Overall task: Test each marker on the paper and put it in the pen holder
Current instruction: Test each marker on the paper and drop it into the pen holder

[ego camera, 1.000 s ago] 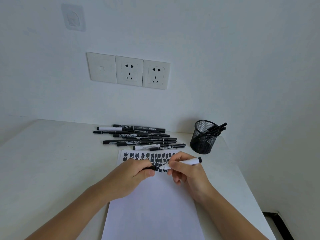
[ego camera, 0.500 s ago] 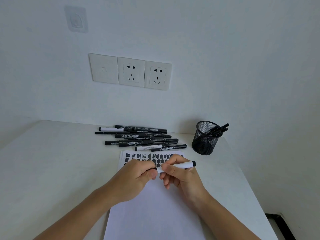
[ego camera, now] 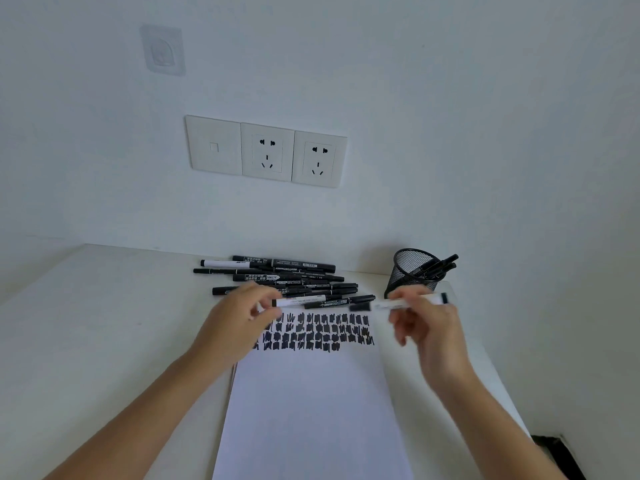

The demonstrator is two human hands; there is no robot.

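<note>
My right hand (ego camera: 429, 327) holds a capped white marker (ego camera: 398, 304) level above the paper's top right corner, just in front of the black mesh pen holder (ego camera: 408, 275). The holder has a few black markers leaning in it. My left hand (ego camera: 235, 320) is at the near edge of the marker pile (ego camera: 287, 277). Its thumb and fingers pinch the left end of a white marker (ego camera: 304, 301) that lies there. The white paper (ego camera: 311, 410) lies between my arms, with rows of black test scribbles (ego camera: 318, 332) across its top. Both hands are motion-blurred.
The white table (ego camera: 104, 341) meets the wall right behind the pile and holder. Its right edge (ego camera: 498, 386) runs close to my right forearm, with dark floor below. A triple socket plate (ego camera: 266, 152) sits on the wall above.
My hands have come apart. The right one carried the capped white marker right and up towards the holder. The left one moved up and left to the white marker at the pile's near edge.
</note>
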